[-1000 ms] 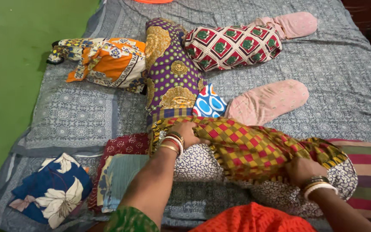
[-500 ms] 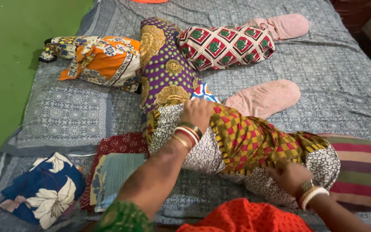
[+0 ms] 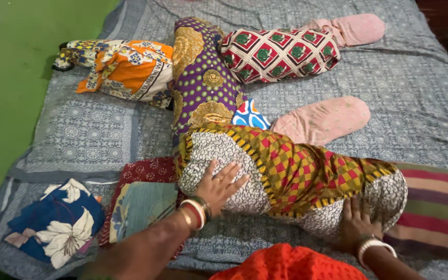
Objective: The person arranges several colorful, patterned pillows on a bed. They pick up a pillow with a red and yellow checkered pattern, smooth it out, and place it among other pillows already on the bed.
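Across the bed [image 3: 416, 98], spread with a grey patterned sheet beside a green floor [image 3: 6, 78], you lean over a white-and-black print pillow [image 3: 224, 161] half covered by a yellow-and-red checked case [image 3: 302, 171]. Your left hand [image 3: 219, 184] lies flat on the pillow's bare end, fingers [image 3: 232, 173] spread open and gripping nothing. Your right hand [image 3: 356, 223] presses palm-down on the pillow's other end at the case's hem, fingers extended, holding nothing. Just beyond lie a purple pillow [image 3: 203, 88] and a pink pillow [image 3: 327, 119].
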